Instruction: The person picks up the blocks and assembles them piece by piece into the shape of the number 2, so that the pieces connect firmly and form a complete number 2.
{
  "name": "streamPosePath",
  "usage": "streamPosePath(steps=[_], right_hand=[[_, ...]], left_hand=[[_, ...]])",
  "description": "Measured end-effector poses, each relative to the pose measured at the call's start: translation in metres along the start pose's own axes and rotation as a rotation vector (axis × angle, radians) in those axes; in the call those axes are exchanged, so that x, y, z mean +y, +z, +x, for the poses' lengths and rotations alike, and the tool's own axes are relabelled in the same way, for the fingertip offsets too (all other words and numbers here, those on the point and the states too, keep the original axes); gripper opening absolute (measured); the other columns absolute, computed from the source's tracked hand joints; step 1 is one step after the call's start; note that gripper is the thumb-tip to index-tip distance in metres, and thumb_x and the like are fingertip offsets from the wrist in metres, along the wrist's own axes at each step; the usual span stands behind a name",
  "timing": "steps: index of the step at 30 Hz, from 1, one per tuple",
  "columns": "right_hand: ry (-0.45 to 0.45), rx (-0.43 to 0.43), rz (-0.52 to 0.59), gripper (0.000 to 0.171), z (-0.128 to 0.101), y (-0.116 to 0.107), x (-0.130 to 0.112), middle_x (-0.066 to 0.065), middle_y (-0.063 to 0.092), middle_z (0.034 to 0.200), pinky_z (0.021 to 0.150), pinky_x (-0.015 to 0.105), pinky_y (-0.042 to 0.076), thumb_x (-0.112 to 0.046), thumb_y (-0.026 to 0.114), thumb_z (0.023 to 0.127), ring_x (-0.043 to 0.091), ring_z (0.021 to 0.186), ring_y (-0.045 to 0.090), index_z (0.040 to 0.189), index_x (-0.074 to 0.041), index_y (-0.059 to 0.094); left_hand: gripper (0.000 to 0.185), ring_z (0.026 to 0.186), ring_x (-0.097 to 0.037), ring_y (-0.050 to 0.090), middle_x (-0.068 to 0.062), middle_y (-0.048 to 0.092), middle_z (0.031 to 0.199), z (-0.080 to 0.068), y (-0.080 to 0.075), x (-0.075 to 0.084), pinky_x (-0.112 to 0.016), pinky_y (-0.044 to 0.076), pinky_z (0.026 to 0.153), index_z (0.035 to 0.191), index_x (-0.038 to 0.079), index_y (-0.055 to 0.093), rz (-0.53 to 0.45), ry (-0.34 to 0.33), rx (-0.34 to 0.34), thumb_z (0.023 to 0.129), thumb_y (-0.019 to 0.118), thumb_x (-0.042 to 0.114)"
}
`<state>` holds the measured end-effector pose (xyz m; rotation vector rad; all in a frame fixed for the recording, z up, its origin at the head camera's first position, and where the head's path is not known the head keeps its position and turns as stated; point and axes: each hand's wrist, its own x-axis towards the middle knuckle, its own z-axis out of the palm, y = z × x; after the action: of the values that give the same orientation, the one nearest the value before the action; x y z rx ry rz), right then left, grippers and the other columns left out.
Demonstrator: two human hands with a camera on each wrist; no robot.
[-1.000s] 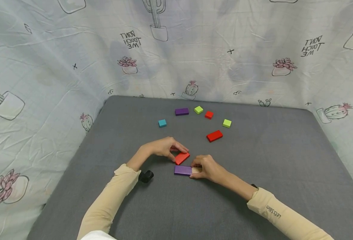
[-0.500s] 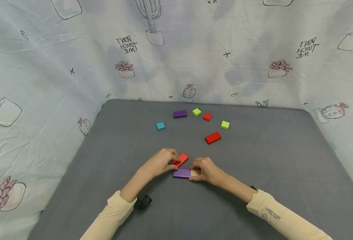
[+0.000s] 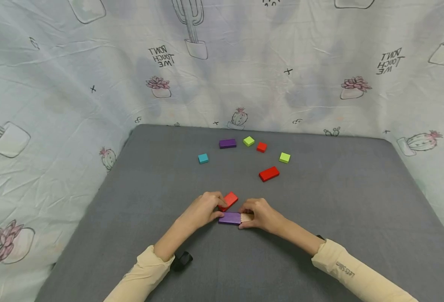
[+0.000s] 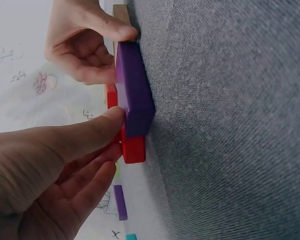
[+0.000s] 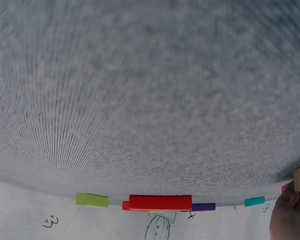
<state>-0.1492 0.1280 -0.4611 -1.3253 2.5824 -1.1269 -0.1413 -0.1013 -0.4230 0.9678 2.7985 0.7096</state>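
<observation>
A purple block (image 3: 229, 218) lies flat on the grey table, its right end against a plain wooden block (image 3: 246, 217). My right hand (image 3: 262, 216) grips that wooden block between thumb and fingers; a "1" shows on its face in the right wrist view. Just behind the purple block lies a slanted red block (image 3: 230, 200). My left hand (image 3: 203, 212) has curled fingers at the red block's left end, with the thumb by the purple block's left corner. In the left wrist view the thumb tip meets the purple block (image 4: 136, 92), and the fingers partly hide the red block (image 4: 134, 149).
Farther back lie a second purple block (image 3: 227, 144), a blue block (image 3: 203, 158), two lime green blocks (image 3: 249, 141), a small red block (image 3: 261, 147) and a longer red block (image 3: 269, 174). A patterned cloth (image 3: 267, 92) hangs behind the table (image 3: 338, 188).
My left hand has drawn back toward me, its fingers going from the red block's far side to its left end. The right hand keeps its grip on the wooden block. The view tilted slightly.
</observation>
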Motion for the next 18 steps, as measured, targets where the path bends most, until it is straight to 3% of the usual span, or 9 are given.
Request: streamPosePath(steps=[5,9,14,18], right_hand=[[0.012,-0.009,0.020,0.042,-0.001,-0.009,-0.001,0.002,0.068,0.085,0.067,0.021,0.051,-0.030,0.088,0.066,0.009,0.075,0.061,0.094,-0.002,0.072],[0.024,0.020,0.008,0.048,0.001,-0.034,0.006,0.008,0.068,0.092,0.071,0.031,0.053,-0.029,0.087,0.069,0.018,0.080,0.064,0.103,0.001,0.070],[0.084,0.049,-0.035,0.051,0.005,-0.074,0.033,0.012,0.066,0.112,0.083,0.046,0.050,-0.018,0.086,0.070,0.028,0.101,0.061,0.114,0.000,0.068],[0.129,0.004,-0.082,0.056,0.008,-0.087,0.056,0.016,0.060,0.125,0.092,0.052,0.045,-0.016,0.085,0.071,0.034,0.116,0.055,0.121,0.000,0.065]], left_hand=[[0.020,0.091,-0.020,0.065,-0.002,0.066,0.094,0.002,0.001,0.000,-0.034,0.053,0.078,0.097,0.007,0.076,-0.023,-0.024,-0.013,0.077,0.080,0.011],[0.021,0.093,-0.021,0.066,-0.002,0.067,0.095,0.004,0.001,0.000,-0.035,0.053,0.080,0.097,0.007,0.076,-0.055,-0.048,-0.030,0.077,0.080,0.010],[0.021,0.094,-0.022,0.066,-0.002,0.067,0.095,0.004,0.000,-0.001,-0.036,0.052,0.082,0.097,0.007,0.076,-0.069,-0.065,-0.038,0.076,0.081,0.010],[0.020,0.094,-0.022,0.065,-0.002,0.067,0.094,0.003,0.000,-0.003,-0.036,0.052,0.084,0.095,0.007,0.076,-0.063,-0.068,-0.032,0.076,0.081,0.010]])
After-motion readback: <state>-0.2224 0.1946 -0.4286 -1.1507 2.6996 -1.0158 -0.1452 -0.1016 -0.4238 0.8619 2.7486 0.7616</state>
